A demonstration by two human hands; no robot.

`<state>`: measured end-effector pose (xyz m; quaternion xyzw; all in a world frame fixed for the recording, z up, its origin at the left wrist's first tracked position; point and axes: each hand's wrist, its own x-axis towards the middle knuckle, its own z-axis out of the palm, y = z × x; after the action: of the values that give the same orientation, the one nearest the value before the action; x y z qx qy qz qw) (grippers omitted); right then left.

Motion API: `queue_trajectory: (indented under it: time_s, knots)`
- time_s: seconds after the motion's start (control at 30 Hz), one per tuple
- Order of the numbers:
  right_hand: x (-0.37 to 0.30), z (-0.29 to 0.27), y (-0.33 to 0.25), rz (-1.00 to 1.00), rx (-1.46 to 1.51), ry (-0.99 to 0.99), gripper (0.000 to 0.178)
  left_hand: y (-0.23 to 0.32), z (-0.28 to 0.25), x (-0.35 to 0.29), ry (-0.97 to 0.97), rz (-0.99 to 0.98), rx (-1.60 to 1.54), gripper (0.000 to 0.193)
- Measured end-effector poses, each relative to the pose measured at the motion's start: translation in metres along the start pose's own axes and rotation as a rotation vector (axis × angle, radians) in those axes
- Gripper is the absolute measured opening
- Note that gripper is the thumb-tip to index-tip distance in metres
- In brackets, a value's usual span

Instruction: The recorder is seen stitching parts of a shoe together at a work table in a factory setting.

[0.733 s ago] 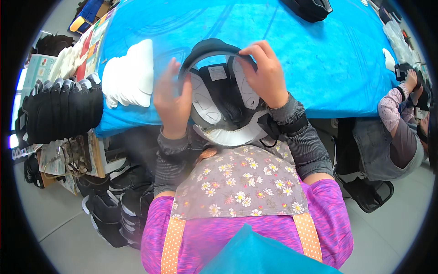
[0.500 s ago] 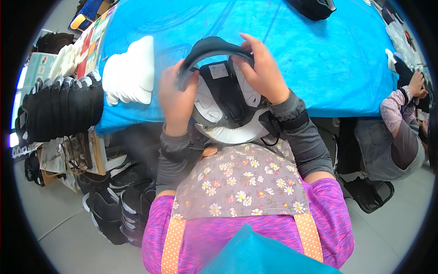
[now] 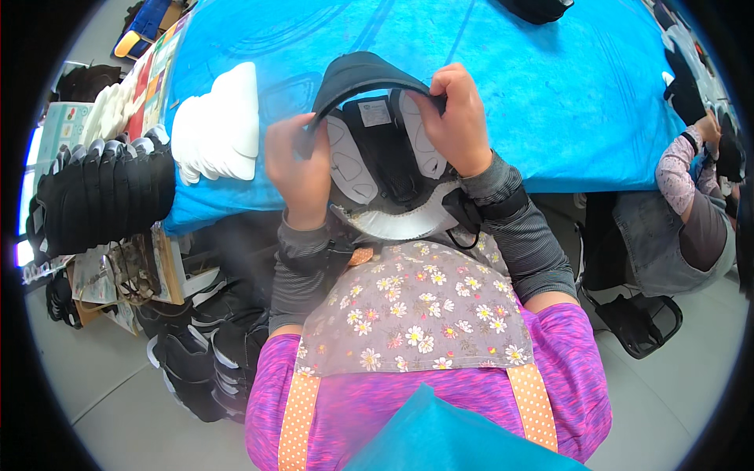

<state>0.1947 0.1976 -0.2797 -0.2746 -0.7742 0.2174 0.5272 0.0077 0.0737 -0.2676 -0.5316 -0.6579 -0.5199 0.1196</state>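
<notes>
A black shoe upper [image 3: 365,71] is spread between my hands at the near edge of the table. Its far curved rim arches upward, and inside show white side pieces and a black tongue [image 3: 393,161] with a white label. A whitish, rough-edged band [image 3: 404,225] curves along its near end, against my apron. My left hand [image 3: 298,169], slightly blurred, pinches the left end of the curved rim. At the right end, my right hand [image 3: 462,118] grips the rim with curled fingers and the thumb inside.
White flat cut pieces [image 3: 216,125] lie stacked on the blue-covered table [image 3: 550,118]. Black uppers [image 3: 102,188] stand in a row at the left, and black shoe pieces [image 3: 208,353] sit below. Another black piece [image 3: 538,8] lies at the far edge. Another person [image 3: 675,228] works at the right.
The curved rim has turned, so more of its black outer side shows. My right hand's fingers have curled in from a stretched position, and my left hand has shifted slightly left.
</notes>
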Motion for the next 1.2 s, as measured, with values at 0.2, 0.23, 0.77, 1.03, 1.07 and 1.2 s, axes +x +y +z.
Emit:
queue_trajectory:
  time_s: [0.2, 0.23, 0.77, 1.03, 1.07, 1.2]
  knots:
    - [0.011, -0.004, -0.021, -0.055, -0.057, -0.014, 0.031, 0.001, -0.001, 0.005, -0.085, -0.03, 0.037, 0.022]
    - [0.013, -0.005, -0.023, -0.12, -0.188, -0.062, 0.028, -0.001, -0.001, 0.003, -0.135, -0.15, 0.019, 0.023]
    - [0.019, 0.01, -0.096, -0.26, -0.307, 0.069, 0.045, 0.075, -0.01, 0.041, 0.031, -0.263, -0.035, 0.03]
    - [0.03, -0.006, -0.111, -0.217, -0.244, 0.083, 0.053, 0.078, -0.021, 0.064, 0.147, -0.156, -0.141, 0.032]
    - [0.033, -0.015, -0.121, -0.186, -0.188, 0.001, 0.054, 0.056, -0.028, 0.068, 0.105, -0.232, -0.236, 0.031]
    - [0.03, -0.039, -0.093, -0.331, 0.264, -0.18, 0.041, -0.011, -0.05, 0.073, 0.036, -0.031, -0.149, 0.028]
